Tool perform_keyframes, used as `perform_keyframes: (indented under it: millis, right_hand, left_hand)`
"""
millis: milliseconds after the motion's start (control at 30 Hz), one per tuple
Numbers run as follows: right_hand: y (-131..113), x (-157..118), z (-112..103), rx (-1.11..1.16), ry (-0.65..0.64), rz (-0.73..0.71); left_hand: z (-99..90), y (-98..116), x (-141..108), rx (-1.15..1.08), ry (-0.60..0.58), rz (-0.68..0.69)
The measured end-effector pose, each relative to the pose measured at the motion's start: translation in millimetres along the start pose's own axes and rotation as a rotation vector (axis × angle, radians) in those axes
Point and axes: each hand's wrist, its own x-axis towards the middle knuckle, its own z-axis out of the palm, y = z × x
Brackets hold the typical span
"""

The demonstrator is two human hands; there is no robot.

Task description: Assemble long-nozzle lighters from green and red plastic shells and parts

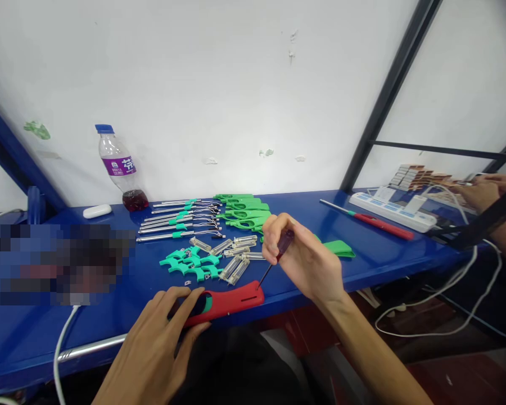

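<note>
My left hand (168, 329) grips a red long-nosed lighter (234, 301) by its trigger end, at the table's front edge; a teal trigger shows in its opening. A dark-handled screwdriver (285, 243) is closed in my right hand (306, 259), its thin shaft slanting down to the butt end of the red handle. Whether the tip sits in a screw is too small to tell. Just beyond lie teal triggers (191, 263), clear fuel tanks (236, 267), metal lighter tubes (162, 238) with wires, and green handle shells (247, 214), partly hidden behind my right hand.
A bottle of dark drink (120, 169) leans by the wall, near a white case (96, 211). A red lighter with a metal tube (375, 223) lies before a power strip (392, 212). Another person's hands (484, 191) are beyond the black frame (388, 95). White cables hang at both sides.
</note>
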Motion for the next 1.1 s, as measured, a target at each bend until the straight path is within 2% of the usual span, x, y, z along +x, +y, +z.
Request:
perform_keyframes:
  millis: [133,233,333,400,500,600,700,967,1100]
  right_hand:
    - [2.2,0.5,-1.8,-0.004,-0.005,0.002]
    - [1.7,-0.2,0.3,-0.064,-0.061,-0.002]
    - [-5.4,-1.9,3.8,-0.289,-0.179,-0.031]
    - [-10.8,-3.1,5.8,-0.483,-0.207,-0.056]
    - [-11.9,-3.2,6.8,-0.600,-0.111,-0.092]
    - [-4.1,-1.7,5.3,-0.487,0.023,-0.118]
    - [2.7,-1.6,2.9,-0.429,0.101,-0.154]
    - [7.8,-2.3,3.7,-0.615,0.189,-0.191]
    - [10.6,-0.9,2.1,-0.632,0.147,-0.237]
  left_hand:
    - [1.2,-0.2,-0.2,0.006,0.001,0.010]
    - [1.4,-0.1,0.0,-0.001,-0.010,-0.003]
    - [1.3,0.6,0.5,0.013,0.000,-0.004]
    - [1.6,1.1,0.7,0.018,0.018,0.004]
    - [2.2,1.8,0.9,0.021,0.019,0.008]
    - [1.6,3.2,1.9,0.064,0.036,0.025]
    - [-0.1,5.1,3.7,0.114,0.049,0.054]
    - [1.8,0.5,4.4,0.109,-0.004,0.074]
    - [4.9,-1.3,3.5,0.103,0.001,0.067]
